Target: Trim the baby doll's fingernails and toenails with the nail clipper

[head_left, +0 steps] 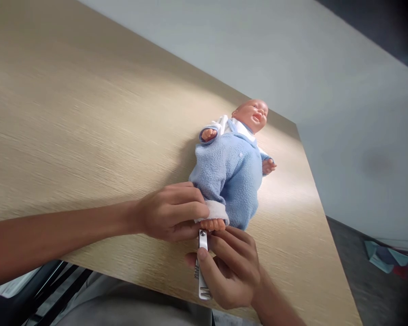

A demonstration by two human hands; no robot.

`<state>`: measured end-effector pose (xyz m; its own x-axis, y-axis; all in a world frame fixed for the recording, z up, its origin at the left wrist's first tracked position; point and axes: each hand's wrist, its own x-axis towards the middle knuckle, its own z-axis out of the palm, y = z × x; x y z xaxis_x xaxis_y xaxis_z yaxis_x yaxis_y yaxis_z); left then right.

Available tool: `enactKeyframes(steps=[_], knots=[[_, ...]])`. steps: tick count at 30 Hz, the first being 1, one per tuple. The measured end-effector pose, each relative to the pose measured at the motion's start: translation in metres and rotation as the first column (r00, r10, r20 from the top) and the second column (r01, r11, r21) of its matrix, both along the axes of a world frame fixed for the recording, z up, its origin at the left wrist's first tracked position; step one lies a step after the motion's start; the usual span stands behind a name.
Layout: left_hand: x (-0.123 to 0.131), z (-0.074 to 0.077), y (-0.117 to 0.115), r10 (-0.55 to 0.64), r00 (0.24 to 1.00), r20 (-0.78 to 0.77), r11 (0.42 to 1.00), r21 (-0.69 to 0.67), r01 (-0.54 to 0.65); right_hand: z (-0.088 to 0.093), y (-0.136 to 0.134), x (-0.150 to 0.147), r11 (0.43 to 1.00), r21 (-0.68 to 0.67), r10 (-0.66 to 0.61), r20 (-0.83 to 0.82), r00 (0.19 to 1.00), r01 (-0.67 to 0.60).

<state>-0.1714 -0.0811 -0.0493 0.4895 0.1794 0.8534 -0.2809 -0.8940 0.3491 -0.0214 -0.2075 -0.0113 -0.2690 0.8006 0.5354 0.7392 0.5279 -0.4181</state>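
Observation:
On its back on the table lies a baby doll [233, 158] in blue fleece overalls and a white shirt, its feet toward me. My left hand [175, 210] is closed around the doll's leg at the white trouser cuff [216, 211], with the bare toes [212, 224] sticking out. Just below those toes, my right hand [233, 267] grips a silver nail clipper [203, 242] between thumb and fingers. The clipper's head end is right at the toes; whether it touches them I cannot tell.
The light wooden table [71, 122] runs along a pale wall [353, 136]. Its right edge is beyond the doll. A dark chair part [51, 290] shows at lower left, and small coloured flags [387, 258] hang at the right.

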Motion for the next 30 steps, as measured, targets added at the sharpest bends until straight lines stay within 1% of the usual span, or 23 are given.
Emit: enactKeyframes(steps=[6,13,20,26,30], knots=[[-0.0025,-0.0007,-0.0003,0.040,0.995,-0.088,0.999,-0.004,-0.040,-0.0001,-0.0017,-0.0015,1.000,-0.012,-0.021,-0.033,0.999,0.020],[-0.0025,-0.0004,0.0013,0.034,0.996,-0.079,0.999,0.025,-0.032,-0.0036,-0.0016,-0.0051,0.999,0.039,-0.003,-0.037,0.999,0.004],[-0.0024,-0.0016,0.0019,0.021,0.996,-0.082,0.999,0.031,-0.019,-0.0034,-0.0009,-0.0049,0.999,0.039,-0.007,-0.012,1.000,0.007],[-0.0022,-0.0038,0.0003,0.016,0.997,-0.074,1.000,-0.008,-0.017,-0.0027,-0.0016,-0.0076,0.999,0.042,-0.009,0.032,0.999,0.008],[-0.0010,-0.0033,-0.0021,0.004,0.996,-0.089,0.999,-0.043,-0.008,-0.0084,-0.0062,-0.0077,0.999,0.045,-0.027,0.064,0.998,0.024]])
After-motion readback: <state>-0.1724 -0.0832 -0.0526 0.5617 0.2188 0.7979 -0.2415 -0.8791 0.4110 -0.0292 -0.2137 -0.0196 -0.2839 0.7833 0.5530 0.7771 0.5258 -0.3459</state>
